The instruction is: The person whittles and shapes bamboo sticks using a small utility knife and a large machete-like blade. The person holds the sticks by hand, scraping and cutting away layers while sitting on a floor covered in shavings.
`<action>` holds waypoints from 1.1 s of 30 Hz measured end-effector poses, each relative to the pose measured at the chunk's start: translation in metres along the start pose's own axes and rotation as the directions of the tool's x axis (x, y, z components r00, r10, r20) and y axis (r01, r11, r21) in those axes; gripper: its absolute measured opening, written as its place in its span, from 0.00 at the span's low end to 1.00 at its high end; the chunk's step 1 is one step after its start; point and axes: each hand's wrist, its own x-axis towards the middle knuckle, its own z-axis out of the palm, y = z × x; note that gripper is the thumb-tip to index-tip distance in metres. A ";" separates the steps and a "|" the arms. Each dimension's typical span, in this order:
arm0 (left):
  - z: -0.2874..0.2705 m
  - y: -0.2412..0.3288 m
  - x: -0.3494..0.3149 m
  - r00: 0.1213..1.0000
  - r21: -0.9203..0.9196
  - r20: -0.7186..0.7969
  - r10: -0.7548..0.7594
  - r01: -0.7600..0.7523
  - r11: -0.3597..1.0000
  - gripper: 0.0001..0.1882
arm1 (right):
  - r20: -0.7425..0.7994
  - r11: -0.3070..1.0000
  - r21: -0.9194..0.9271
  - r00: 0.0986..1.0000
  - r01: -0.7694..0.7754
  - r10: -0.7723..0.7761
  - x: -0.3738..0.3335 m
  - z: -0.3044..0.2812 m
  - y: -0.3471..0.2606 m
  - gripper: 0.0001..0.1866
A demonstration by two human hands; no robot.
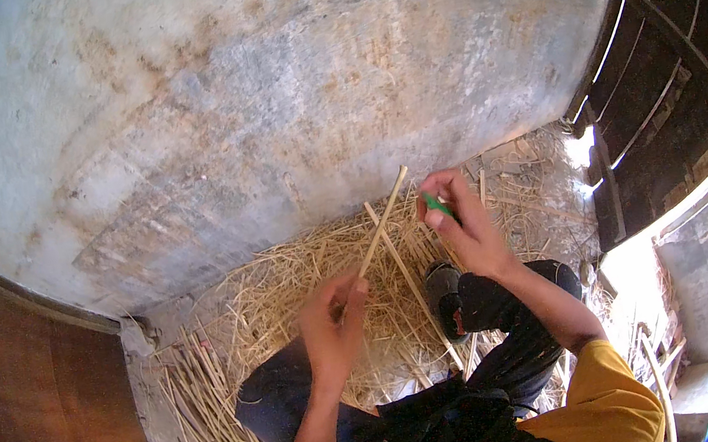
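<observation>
My left hand [332, 322] is closed round the lower end of a thin pale stick [387, 211], which looks like split bamboo or cane and slants up to the right. To the right of the stick's upper end, and apart from it, my right hand [464, 222] is closed on a small green object [437, 204]. Fingers cover most of that object, so its kind does not show. Below both hands lies a heap of pale shavings [289, 274], with a longer strip [405, 272] lying across it.
A bundle of thin sticks [213, 409] lies on the floor at the left. A stained grey wall [310, 92] rises in front of me, with a brown panel [43, 369] at the left and dark boards [658, 83] at the right. My shoe [445, 298] rests among the shavings.
</observation>
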 end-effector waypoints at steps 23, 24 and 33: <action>0.014 0.002 -0.007 0.980 -0.262 0.004 -0.197 0.191 0.946 0.07 | 0.231 0.948 -0.236 0.960 0.212 -0.157 -0.012 0.021 -0.023 0.16; 0.015 0.002 -0.007 0.983 -0.271 0.000 -0.184 0.177 0.946 0.06 | 0.218 0.944 -0.226 0.957 0.240 -0.192 -0.012 0.021 -0.022 0.16; 0.022 0.004 -0.010 0.985 -0.329 -0.043 -0.168 0.145 0.933 0.06 | 0.201 0.973 -0.163 0.971 0.162 -0.128 -0.012 0.023 -0.022 0.15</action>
